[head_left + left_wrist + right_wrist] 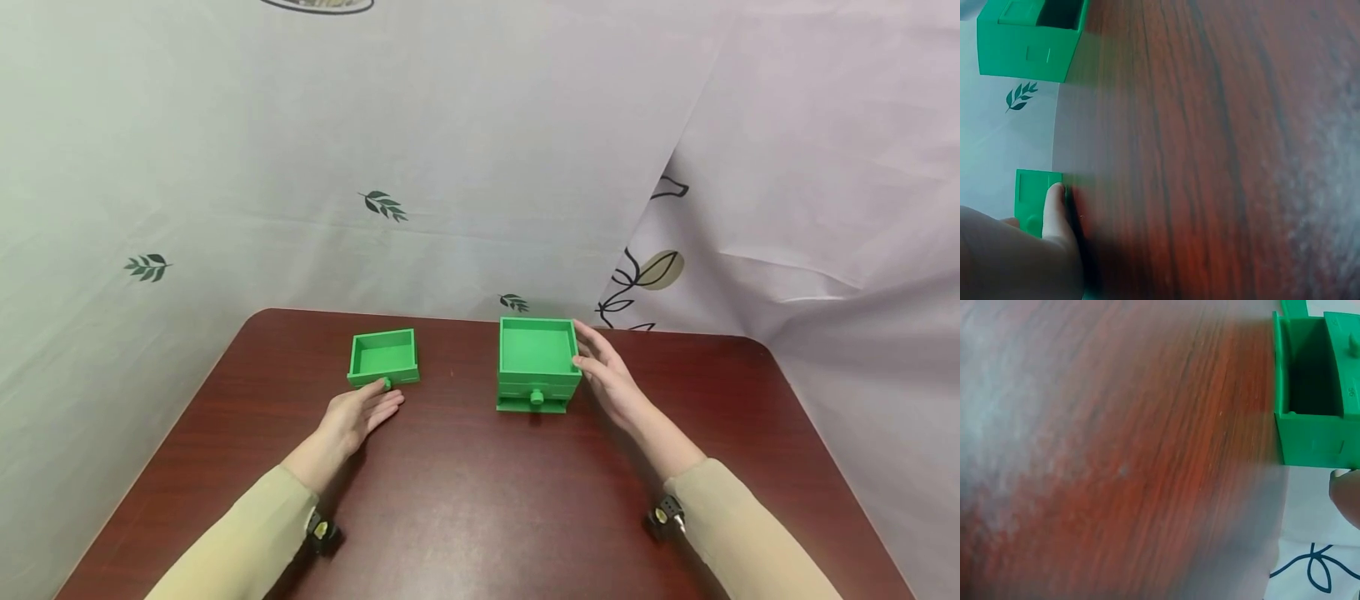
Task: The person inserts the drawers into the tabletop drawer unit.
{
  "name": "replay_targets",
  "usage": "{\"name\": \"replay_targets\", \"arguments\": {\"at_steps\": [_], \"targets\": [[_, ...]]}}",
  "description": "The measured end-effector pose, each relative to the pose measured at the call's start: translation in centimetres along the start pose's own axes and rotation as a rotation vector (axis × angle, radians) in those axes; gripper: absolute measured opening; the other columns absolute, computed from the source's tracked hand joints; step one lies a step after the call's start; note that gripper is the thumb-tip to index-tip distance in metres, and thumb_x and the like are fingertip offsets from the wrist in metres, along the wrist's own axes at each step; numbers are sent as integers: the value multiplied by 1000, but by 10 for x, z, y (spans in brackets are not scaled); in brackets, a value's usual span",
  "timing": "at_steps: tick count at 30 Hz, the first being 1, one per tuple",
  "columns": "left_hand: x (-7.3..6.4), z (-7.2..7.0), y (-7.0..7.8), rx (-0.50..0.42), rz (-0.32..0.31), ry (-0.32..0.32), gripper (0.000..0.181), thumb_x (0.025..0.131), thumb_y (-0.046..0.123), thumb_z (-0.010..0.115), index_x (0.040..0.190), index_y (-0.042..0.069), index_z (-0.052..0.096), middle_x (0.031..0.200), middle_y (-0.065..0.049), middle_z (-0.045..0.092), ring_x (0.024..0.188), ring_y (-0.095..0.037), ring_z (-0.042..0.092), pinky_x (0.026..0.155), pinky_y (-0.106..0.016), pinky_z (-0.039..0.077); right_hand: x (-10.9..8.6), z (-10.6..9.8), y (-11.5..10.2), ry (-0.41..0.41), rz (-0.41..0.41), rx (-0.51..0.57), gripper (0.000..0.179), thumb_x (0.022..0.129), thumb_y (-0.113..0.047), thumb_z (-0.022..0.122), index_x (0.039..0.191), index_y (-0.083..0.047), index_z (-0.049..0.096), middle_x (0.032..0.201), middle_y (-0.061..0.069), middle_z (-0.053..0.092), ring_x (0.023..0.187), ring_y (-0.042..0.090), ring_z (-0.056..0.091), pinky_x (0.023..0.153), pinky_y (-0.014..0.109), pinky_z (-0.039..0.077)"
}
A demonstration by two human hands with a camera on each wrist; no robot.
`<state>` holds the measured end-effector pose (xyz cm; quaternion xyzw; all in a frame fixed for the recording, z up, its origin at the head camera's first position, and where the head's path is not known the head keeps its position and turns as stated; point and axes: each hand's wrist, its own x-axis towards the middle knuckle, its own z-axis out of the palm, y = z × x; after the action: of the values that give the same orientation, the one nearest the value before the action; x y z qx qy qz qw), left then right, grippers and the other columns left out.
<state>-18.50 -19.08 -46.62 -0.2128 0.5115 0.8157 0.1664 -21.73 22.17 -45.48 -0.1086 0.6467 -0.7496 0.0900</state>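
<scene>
A small green drawer [384, 353] with a round knob lies on the table at the left, its inside facing up. At its front is my left hand [348, 417], fingers extended and spread about the knob; the left wrist view shows part of the drawer front [1030, 187] beyond the hand. To the right stands a green mini drawer cabinet [537, 346], with a shallow tray top and a knobbed drawer front above a hollow lower slot [1311, 369]. Against the cabinet's right side rests my right hand [611, 379], thumb at the near corner and fingers reaching back, nearly straight.
Both things stand toward the back of a dark red wooden table [465, 500]. Behind it hangs a pale cloth [480, 167] with leaf prints, close to the table's back edge. A wristband with a small camera [322, 532] sits at the left cuff, another [665, 515] at the right.
</scene>
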Motion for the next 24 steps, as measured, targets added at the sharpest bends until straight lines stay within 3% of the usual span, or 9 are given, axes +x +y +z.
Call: {"name": "replay_targets", "arguments": {"at_steps": [13,24], "targets": [[1,6,0,-8,19,57,21,109,11,59,129,4,55,92,-5,78,86,-11,80,94,-27,66,0,-2,1,-23,-7,-30,72,104,-3,45,169,-2,14,172,23,20,134,0,45,109,10,39],[4,7,0,-15,32,52,21,109,4,58,129,-1,55,88,-2,76,83,-8,79,89,-22,66,0,-2,1,-18,-11,-37,71,105,-2,46,168,-1,15,170,24,23,133,1,46,109,11,40]]}}
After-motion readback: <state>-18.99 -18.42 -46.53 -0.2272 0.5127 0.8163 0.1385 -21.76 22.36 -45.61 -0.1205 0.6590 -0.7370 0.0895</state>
